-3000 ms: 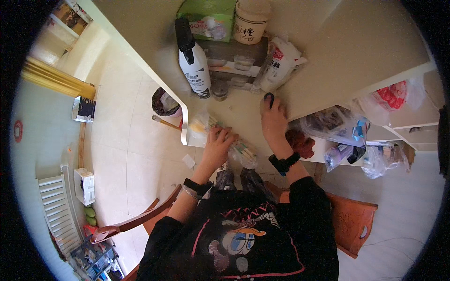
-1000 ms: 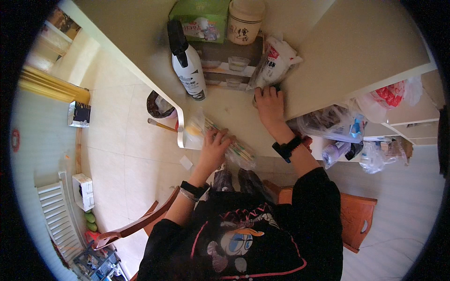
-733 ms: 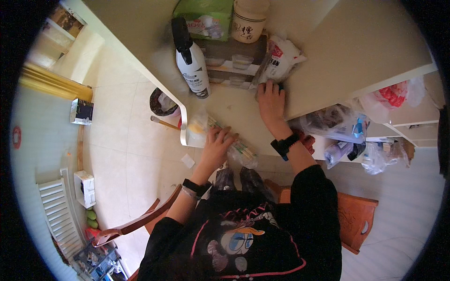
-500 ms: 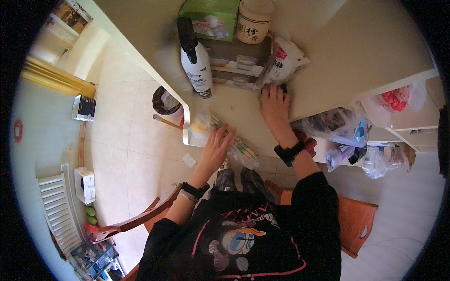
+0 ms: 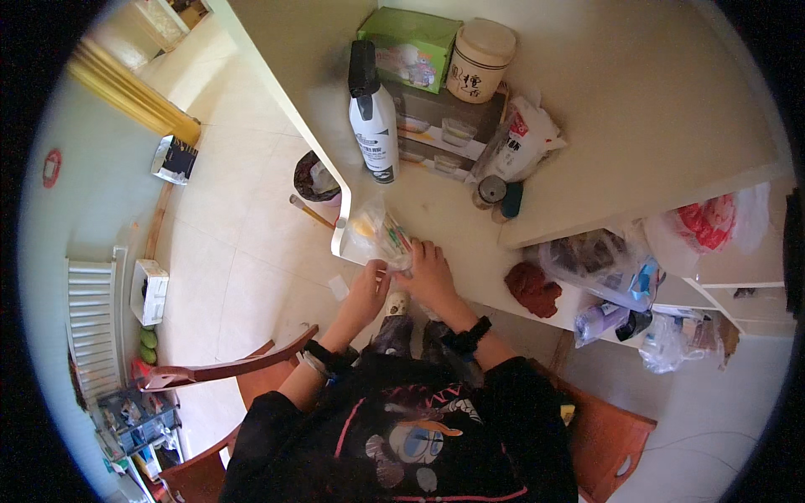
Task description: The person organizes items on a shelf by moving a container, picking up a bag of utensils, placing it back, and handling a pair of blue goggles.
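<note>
The left hand (image 5: 366, 295) and right hand (image 5: 430, 275) meet at the table's (image 5: 444, 197) front edge, at the near end of a clear plastic bag (image 5: 379, 228) with thin coloured sticks and something yellow in it. The right fingers curl narrowly over the bag and seem to hold it; the left fingers are bent against its near end, their grip hidden. The handling of the bag looks midway: the sticks are inside, and neither hand has let go. Whether its mouth is open, I can't tell.

Beyond, two small jars (image 5: 490, 192) stand close together, apart from both hands, near a white package (image 5: 521, 138). A reddish-brown bundle (image 5: 532, 290) lies to the right. Further back are a spray bottle (image 5: 374, 134), a dark box (image 5: 429, 102), a green box (image 5: 409, 32) and a cream tub (image 5: 481, 60).

Past the table's left side, a lined bin (image 5: 306, 170) stands on the pale tiled floor (image 5: 226, 201); a white radiator (image 5: 92, 310) and yellow curtain (image 5: 138, 92) are along the wall.
</note>
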The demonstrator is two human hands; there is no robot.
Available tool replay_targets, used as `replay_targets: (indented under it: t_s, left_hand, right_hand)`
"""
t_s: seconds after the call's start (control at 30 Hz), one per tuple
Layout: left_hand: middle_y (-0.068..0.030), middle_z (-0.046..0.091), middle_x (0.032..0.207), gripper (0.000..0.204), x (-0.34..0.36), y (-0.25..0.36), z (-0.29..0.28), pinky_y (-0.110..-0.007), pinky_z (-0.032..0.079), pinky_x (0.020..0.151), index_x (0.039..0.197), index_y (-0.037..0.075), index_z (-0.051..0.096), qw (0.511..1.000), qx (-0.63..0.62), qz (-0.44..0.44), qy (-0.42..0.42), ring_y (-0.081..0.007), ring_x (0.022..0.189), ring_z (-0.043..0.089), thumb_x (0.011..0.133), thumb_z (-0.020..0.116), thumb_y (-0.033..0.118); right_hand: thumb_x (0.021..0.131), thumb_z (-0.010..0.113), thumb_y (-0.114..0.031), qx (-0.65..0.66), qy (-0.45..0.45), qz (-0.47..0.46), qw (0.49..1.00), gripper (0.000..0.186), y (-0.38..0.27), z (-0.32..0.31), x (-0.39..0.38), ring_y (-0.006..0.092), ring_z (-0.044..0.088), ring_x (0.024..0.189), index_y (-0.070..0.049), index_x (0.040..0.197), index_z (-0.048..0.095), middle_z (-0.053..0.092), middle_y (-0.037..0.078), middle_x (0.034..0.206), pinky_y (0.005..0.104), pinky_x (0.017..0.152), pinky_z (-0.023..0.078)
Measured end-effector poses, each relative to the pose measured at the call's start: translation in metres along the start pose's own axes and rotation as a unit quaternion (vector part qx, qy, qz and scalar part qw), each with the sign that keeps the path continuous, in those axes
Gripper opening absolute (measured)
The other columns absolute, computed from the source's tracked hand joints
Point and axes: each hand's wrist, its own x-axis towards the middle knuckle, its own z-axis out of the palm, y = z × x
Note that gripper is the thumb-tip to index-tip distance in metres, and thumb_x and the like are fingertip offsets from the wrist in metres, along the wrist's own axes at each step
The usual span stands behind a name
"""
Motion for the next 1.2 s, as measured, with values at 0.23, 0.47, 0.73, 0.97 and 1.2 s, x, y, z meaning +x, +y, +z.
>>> replay_targets:
  t_s: [0.23,0.47,0.73,0.97,1.2]
  left_hand:
    - [-0.0136,0.057,0.092,0.045,0.019,0.008,0.030,-0.029,0.048,0.071,0.110,-0.006,0.038,0.949,-0.257,-0.122,0.136,-0.0198,0.091,0.058,0.086,0.059,0.026]
    - [-0.0129,0.054,0.110,0.044,0.015,0.054,0.024,-0.030,0.048,0.077,0.118,-0.003,0.043,0.962,-0.249,-0.112,0.020,-0.0186,0.097,0.055,0.085,0.060,0.021]
    - [-0.0126,0.056,0.112,0.050,-0.001,0.126,0.011,-0.035,0.044,0.087,0.119,0.000,0.046,0.993,-0.021,0.107,-0.050,-0.0206,0.101,0.054,0.077,0.067,0.017]
    - [-0.0205,0.045,0.118,0.062,0.041,0.152,-0.045,-0.038,0.036,0.094,0.124,0.000,0.037,0.982,0.118,0.143,0.043,-0.0335,0.111,0.045,0.073,0.069,0.014]
    - [-0.0276,0.035,0.120,0.078,0.131,0.133,-0.045,-0.043,0.030,0.097,0.128,-0.005,0.023,0.882,0.098,0.211,0.410,-0.0418,0.114,0.036,0.069,0.071,0.009]
  right_hand:
    - [0.070,0.068,-0.022,0.257,-0.027,0.071,0.963,0.060,0.002,-0.027,-0.010,0.0331,0.050,0.104,0.002,0.117,0.041,0.049,0.022,0.113,0.0379,0.086,0.042]
    - [0.067,0.073,-0.021,0.277,0.061,-0.059,0.957,0.066,0.002,-0.054,-0.028,0.0320,0.053,0.102,0.002,0.120,0.039,0.050,0.018,0.114,0.0360,0.085,0.043]
    - [0.062,0.076,-0.017,0.355,-0.093,0.050,0.929,0.073,0.013,-0.096,-0.036,0.0304,0.055,0.102,-0.001,0.121,0.036,0.055,0.018,0.111,0.0372,0.087,0.044]
    - [0.061,0.077,-0.016,0.375,-0.045,0.085,0.922,0.074,0.047,-0.094,-0.070,0.0288,0.055,0.102,0.002,0.122,0.037,0.054,0.018,0.111,0.0379,0.087,0.044]
    - [0.058,0.079,-0.024,0.328,0.034,0.107,0.938,0.085,0.099,-0.066,-0.099,0.0338,0.046,0.110,0.005,0.123,0.034,0.043,0.024,0.121,0.0414,0.091,0.040]
